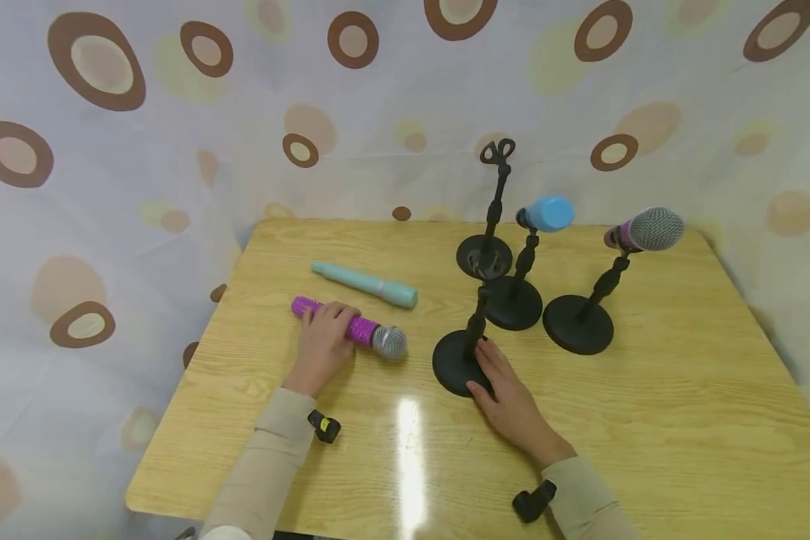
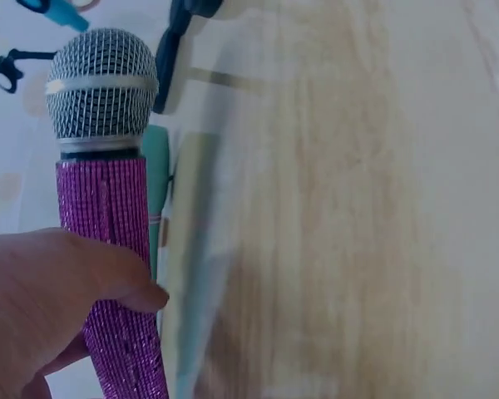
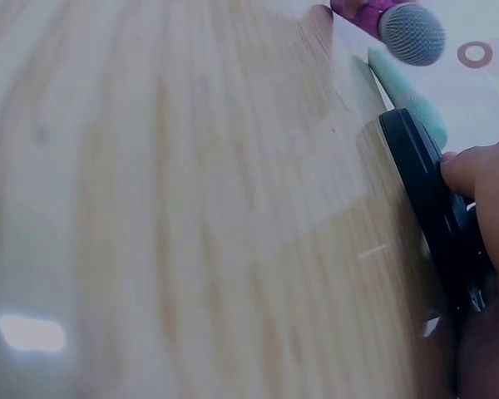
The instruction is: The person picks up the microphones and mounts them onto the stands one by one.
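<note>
My left hand (image 1: 325, 341) grips a glittery purple microphone (image 1: 363, 330) around its handle, the silver mesh head pointing right. In the left wrist view the thumb (image 2: 121, 278) crosses that handle. My right hand (image 1: 513, 401) holds the round base of a black microphone stand (image 1: 451, 364), thumb at the near rim and fingers beside the post. In the right wrist view the thumb presses on the edge of this base (image 3: 424, 183). A mint-green microphone (image 1: 364, 283) lies on the table just beyond the purple one.
Behind my right hand stand a tall black stand (image 1: 493, 217) with an unfilled clip, a stand holding a blue-headed microphone (image 1: 550, 214), and one holding a silver-headed microphone (image 1: 655, 229). All are on the wooden table (image 1: 682, 390), with a patterned curtain (image 1: 391, 97) behind.
</note>
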The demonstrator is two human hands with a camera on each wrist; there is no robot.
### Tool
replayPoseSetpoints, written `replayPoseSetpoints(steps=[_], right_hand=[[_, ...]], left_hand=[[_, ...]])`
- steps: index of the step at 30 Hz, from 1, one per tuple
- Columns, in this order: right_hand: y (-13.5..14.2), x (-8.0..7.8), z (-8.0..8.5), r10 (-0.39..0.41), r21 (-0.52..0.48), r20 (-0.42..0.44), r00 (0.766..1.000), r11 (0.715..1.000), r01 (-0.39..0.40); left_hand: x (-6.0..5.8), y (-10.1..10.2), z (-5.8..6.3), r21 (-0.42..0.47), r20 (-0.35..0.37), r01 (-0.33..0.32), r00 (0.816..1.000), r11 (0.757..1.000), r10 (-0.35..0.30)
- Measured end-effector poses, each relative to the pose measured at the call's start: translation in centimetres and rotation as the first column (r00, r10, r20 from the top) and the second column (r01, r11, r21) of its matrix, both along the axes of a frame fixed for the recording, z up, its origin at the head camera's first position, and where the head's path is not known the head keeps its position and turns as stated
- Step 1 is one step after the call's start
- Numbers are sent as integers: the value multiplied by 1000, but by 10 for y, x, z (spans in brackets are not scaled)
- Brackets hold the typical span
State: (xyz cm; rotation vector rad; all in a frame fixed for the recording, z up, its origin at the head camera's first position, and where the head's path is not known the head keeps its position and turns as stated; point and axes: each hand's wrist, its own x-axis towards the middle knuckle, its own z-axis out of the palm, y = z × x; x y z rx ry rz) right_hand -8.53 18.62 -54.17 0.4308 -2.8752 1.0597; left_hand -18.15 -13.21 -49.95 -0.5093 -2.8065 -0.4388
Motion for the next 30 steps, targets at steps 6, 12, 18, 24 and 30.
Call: replayPoseSetpoints(steps=[6, 12, 18, 24, 30], right_hand=[[1, 0, 1, -8, 4, -28, 1000, 1000, 8], [1, 0, 2, -5, 1, -8, 1000, 1000, 5], [1, 0, 2, -8, -2, 6, 1000, 1000, 8], [0, 0, 0, -5, -7, -4, 1000, 1000, 5], [0, 0, -1, -1, -9, 8, 1000, 1000, 1]], left_hand=[[2, -2, 8, 44, -57, 36, 998, 998, -33], [4, 0, 14, 99, -133, 71, 989, 993, -57], [3, 7, 23, 156, -202, 109, 976, 982, -76], [4, 17, 33, 217, -232, 147, 968, 965, -95], [7, 27, 46, 271, -181, 168, 976, 948, -121]])
